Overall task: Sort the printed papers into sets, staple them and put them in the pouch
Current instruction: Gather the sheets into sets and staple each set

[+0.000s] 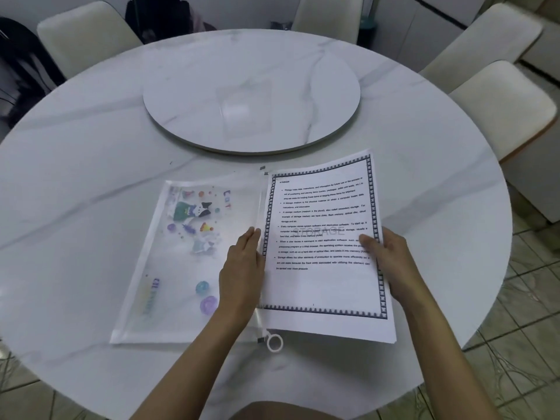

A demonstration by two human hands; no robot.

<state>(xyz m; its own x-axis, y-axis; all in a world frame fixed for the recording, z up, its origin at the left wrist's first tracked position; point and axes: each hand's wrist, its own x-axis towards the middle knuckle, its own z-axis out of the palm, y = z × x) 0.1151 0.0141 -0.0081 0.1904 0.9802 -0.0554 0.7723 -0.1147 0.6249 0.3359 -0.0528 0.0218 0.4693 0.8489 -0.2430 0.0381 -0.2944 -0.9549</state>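
Observation:
A stack of printed papers [324, 286] with a dark patterned border lies at the front right of the round marble table [91, 165]. My right hand [391, 262] grips the stack's right edge, thumb on top. To its left lies a translucent zip pouch [188, 262] printed with colourful cartoon figures, its zipper side toward the papers and a white ring pull [274, 342] at the near end. My left hand [242, 274] rests flat with fingers extended on the pouch's zipper edge, right where the papers' left edge meets it.
A marble lazy Susan [251, 98] sits in the table's middle, with a faint clear object on it. Cream chairs [509, 113] ring the table at the back and right. Tiled floor [515, 344] shows beyond the table's right edge.

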